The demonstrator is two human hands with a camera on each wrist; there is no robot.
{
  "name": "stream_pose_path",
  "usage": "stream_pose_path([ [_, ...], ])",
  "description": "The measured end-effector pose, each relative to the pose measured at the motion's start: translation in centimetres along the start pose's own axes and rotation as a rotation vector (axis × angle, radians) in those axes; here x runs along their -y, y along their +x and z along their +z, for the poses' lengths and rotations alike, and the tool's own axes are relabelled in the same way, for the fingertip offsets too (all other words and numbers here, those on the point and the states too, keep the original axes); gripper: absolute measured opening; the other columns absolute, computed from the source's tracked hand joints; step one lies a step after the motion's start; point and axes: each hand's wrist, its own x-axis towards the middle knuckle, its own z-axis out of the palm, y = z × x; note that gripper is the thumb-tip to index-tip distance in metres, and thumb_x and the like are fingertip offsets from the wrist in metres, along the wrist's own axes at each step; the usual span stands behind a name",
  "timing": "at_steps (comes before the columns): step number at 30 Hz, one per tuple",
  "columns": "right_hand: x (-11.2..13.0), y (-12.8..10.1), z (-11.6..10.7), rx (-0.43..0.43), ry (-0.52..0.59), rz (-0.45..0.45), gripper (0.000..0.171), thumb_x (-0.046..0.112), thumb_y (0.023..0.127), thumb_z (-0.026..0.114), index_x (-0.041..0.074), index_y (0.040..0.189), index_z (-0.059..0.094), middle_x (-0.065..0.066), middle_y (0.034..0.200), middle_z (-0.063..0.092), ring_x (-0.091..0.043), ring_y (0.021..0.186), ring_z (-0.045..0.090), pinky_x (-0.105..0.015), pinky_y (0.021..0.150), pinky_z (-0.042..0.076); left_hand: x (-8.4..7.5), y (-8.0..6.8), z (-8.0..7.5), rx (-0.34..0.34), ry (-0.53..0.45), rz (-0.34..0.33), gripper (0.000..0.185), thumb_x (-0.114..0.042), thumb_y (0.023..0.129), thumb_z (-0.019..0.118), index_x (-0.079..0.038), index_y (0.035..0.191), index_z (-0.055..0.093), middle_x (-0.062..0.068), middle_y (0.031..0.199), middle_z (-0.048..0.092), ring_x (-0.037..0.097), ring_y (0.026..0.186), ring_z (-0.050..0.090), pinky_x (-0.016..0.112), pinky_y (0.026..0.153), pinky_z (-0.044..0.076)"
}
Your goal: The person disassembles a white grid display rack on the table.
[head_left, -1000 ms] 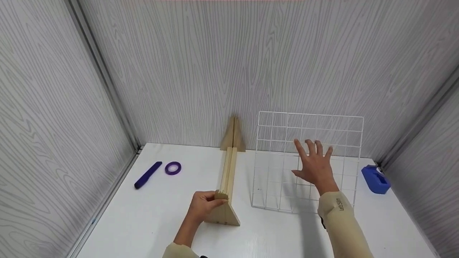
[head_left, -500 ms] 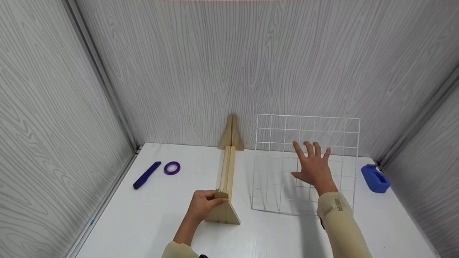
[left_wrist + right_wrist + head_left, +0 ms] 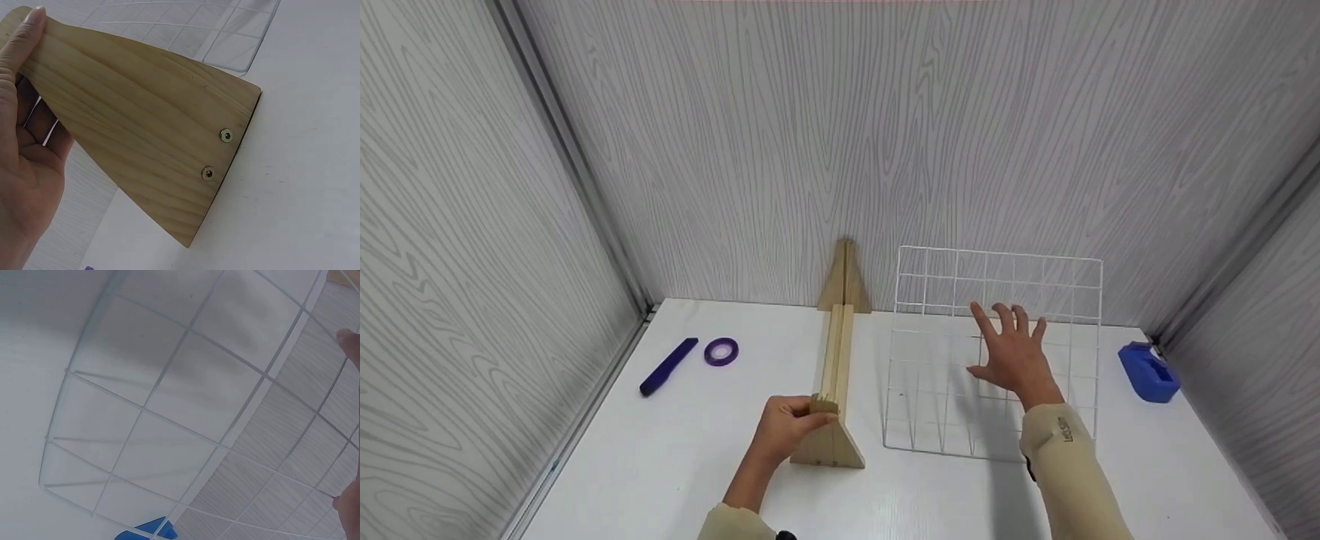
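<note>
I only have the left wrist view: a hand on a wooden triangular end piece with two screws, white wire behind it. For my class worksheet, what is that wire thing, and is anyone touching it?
Observer: It is a white wire grid panel, propped at a slant on the white table; the right hand lies against it with fingers spread.
Operator: How far does the wooden piece run?
Observer: The wooden stand is one long rail that ends in a second triangular piece by the back wall; the left hand grips the near end.
Operator: Anything else on the table?
Observer: A purple tape roll and a dark blue pen-like tool lie far left, a blue tape dispenser far right.
</note>
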Motion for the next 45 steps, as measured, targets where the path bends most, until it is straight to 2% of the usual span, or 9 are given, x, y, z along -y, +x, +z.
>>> stream_pose_path([
  [5,0.2,0.1,-0.1,0.028,0.006,0.0,0.114,0.056,0.076,0.085,0.024,0.163,0.018,-0.023,0.157,0.031,-0.052,0.146,0.027,-0.084,0.109,0.02,-0.4,0.4,0.0,0.017,-0.005,0.018,0.022,-0.016,0.084,0.083,0.001,0.098,0.08,0.008,0.093,0.079,0.008,0.08,0.069,0.023,0.073,0.058],
  [11,0.6,0.1,0.1,0.004,-0.034,-0.026,0.111,0.058,0.074,0.085,0.023,0.162,0.025,-0.02,0.154,0.037,-0.048,0.143,0.034,-0.083,0.109,0.02,-0.4,0.7,-0.2,0.011,-0.021,0.039,0.023,-0.015,0.083,0.083,0.003,0.098,0.079,0.011,0.092,0.079,0.007,0.077,0.068,0.022,0.071,0.057],
  [16,0.7,-0.4,0.8,0.055,-0.043,-0.026,0.111,0.059,0.073,0.085,0.021,0.161,0.029,-0.019,0.154,0.041,-0.048,0.142,0.038,-0.084,0.11,0.018,-0.1,0.4,-0.2,0.027,-0.035,0.018,0.025,-0.013,0.083,0.083,0.005,0.099,0.078,0.009,0.092,0.079,0.006,0.076,0.068,0.021,0.069,0.056],
  [24,0.6,-0.5,1.5,0.101,-0.026,-0.031,0.11,0.058,0.071,0.086,0.02,0.159,0.033,-0.02,0.152,0.043,-0.048,0.139,0.041,-0.083,0.109,0.019,0.1,0.4,-0.3,0.032,-0.037,0.051,0.026,-0.015,0.084,0.083,0.005,0.099,0.078,0.005,0.091,0.079,0.007,0.077,0.07,0.021,0.07,0.057],
  [35,0.9,-0.2,3.0,0.156,0.004,-0.05,0.108,0.059,0.069,0.087,0.019,0.157,0.038,-0.019,0.15,0.047,-0.048,0.136,0.046,-0.083,0.109,0.022,0.0,0.2,-0.4,0.049,-0.04,0.055,0.026,-0.016,0.085,0.082,0.006,0.099,0.078,0.0,0.089,0.079,0.006,0.076,0.068,0.021,0.069,0.057],
  [39,1.2,-0.2,3.2,0.18,0.034,-0.057,0.106,0.056,0.071,0.087,0.019,0.157,0.038,-0.02,0.151,0.047,-0.048,0.137,0.045,-0.083,0.109,0.022,-0.1,0.2,-0.5,0.036,-0.047,0.045,0.026,-0.016,0.085,0.082,0.006,0.099,0.078,0.0,0.089,0.079,0.006,0.077,0.068,0.021,0.069,0.057],
  [45,1.3,-0.6,3.5,0.224,0.06,-0.044,0.105,0.054,0.071,0.088,0.017,0.156,0.039,-0.021,0.151,0.047,-0.049,0.138,0.044,-0.083,0.109,0.021,0.0,0.3,-0.5,0.052,-0.063,0.006,0.028,-0.015,0.084,0.082,0.007,0.101,0.077,0.003,0.092,0.08,0.006,0.079,0.069,0.021,0.072,0.057],
])
